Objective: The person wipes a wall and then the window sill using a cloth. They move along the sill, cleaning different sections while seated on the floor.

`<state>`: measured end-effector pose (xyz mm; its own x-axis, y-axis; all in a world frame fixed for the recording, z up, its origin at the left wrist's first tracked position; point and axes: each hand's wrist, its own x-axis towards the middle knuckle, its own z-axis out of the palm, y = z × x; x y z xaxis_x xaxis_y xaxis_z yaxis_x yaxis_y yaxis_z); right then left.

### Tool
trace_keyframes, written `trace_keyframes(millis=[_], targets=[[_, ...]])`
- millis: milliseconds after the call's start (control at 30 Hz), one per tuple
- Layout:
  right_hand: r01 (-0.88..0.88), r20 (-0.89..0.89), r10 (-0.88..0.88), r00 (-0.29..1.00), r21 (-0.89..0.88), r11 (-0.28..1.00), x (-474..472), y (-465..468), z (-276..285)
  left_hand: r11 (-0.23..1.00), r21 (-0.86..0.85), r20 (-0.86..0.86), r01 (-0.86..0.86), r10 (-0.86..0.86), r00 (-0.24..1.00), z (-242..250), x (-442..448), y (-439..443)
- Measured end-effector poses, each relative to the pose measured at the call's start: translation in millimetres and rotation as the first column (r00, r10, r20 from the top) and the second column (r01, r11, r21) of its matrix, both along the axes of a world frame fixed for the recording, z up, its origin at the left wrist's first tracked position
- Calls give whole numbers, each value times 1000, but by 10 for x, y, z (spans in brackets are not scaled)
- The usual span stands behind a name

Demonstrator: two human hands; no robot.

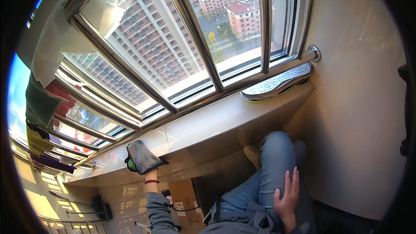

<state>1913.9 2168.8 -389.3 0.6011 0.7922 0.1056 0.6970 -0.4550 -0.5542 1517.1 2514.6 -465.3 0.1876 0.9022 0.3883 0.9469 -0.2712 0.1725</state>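
Note:
A grey cleaning cloth (144,157) with dark edging and a green patch is at the white window sill (195,117). My left hand (152,172) grips the cloth, which hides its fingers; only the base of the hand shows, above a dark red bead bracelet (151,181). Resting on the thigh of my blue jeans (276,162), my right hand (288,198) holds nothing, its thumb apart from the fingers. Patterned insoles or shoe soles (276,83) lie stacked at the sill's right end, against the wall.
Steel window bars (195,35) rise above the sill. Pieces of cloth or paper (40,104) hang over them at the left. Below stands a cardboard box (183,198) with labels bearing writing. The beige wall (354,97) bounds the right side.

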Motion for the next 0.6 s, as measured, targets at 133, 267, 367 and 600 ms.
trace_keyframes(millis=[133, 267, 367, 600], targets=[[-72, -21, 72, 997, -1, 997, 38, 119, 8, 998, -11, -110, 56, -57, 992, -156, 49, 53], [-171, 2, 171, 985, -24, 985, 104, 176, -14, 984, -9, -186, 177, -175, 967, -330, 337, 119], [-247, -12, 247, 969, -10, 969, 173, 195, -72, 964, 2, -232, 265, -257, 938, -447, 570, 124], [-401, -93, 408, 908, 92, 912, 225, 293, -151, 970, -80, -320, 231, -245, 915, -261, 805, 125]])
